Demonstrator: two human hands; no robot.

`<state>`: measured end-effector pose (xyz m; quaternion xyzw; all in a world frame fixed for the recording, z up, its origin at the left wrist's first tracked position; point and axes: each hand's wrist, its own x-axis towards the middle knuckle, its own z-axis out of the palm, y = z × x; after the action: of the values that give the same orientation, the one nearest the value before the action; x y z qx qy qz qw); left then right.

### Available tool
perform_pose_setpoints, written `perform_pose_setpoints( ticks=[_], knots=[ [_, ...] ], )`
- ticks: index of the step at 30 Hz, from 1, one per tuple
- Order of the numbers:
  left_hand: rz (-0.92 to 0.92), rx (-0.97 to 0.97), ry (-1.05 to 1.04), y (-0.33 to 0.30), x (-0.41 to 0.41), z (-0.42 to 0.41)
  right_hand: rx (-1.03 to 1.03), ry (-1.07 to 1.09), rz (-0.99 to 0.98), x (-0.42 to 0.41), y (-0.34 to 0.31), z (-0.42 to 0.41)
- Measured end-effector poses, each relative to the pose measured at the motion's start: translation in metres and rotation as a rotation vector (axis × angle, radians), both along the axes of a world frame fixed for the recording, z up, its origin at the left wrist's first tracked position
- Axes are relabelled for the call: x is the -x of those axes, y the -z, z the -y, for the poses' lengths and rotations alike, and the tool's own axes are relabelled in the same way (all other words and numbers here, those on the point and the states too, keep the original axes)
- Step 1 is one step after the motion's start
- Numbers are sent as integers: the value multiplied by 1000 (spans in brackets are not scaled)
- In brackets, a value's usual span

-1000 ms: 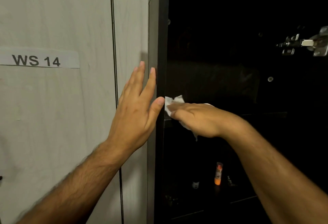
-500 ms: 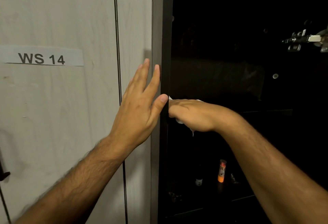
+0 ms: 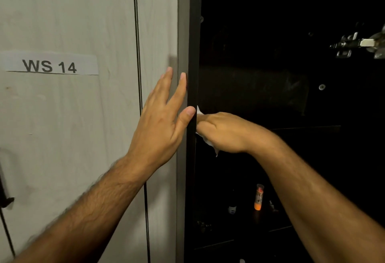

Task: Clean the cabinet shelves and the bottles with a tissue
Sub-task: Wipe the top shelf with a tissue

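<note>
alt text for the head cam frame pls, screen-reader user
A right hand presses a crumpled white tissue against the left inner edge of an open black cabinet, while the left hand braces its outer side with straight fingers. A small orange bottle stands on a dim lower shelf.

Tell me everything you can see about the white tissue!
The tissue is white, thin and crumpled, like soft paper. Most of it is hidden under the right hand, whose curled fingers grip it. One small corner pokes out above the hand and a scrunched tail hangs down below it. It sits inside the dark cabinet, right against the left wall by the front edge, at the level of a shelf. Whether it touches the shelf cannot be seen.
</note>
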<state>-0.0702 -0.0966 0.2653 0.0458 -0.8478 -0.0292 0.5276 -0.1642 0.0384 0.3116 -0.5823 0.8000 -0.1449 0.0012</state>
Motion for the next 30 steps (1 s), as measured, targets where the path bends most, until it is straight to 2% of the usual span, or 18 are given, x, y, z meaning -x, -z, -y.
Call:
perform_pose_setpoints(
  ticks=[6, 11, 16, 19, 21, 23, 25, 27, 30],
  knots=[
    [2, -4, -13, 0, 0, -1, 178, -169, -149, 18, 17, -38],
    [5, -29, 3, 1, -1, -1, 210, 75, -275, 22, 21, -35],
    [0, -58, 35, 2, 2, -4, 504, -13, -464, -7, 47, -10],
    [0, -57, 16, 2, 0, -4, 682, -103, -459, 8, 61, -13],
    [-1, -43, 5, 2, -2, -3, 730, -156, -471, 25, 61, -23],
    [-4, -31, -13, 3, -4, -1, 680, -152, -355, 39, 51, -37],
    [-7, -30, -23, 4, -7, -1, 542, -69, -223, 43, 40, -44],
    [-16, -33, -3, 5, -7, -5, 388, 5, -390, 36, 37, -37],
    [-67, -41, 19, 5, -4, -16, 430, -61, -541, 16, 42, -25]
  ],
)
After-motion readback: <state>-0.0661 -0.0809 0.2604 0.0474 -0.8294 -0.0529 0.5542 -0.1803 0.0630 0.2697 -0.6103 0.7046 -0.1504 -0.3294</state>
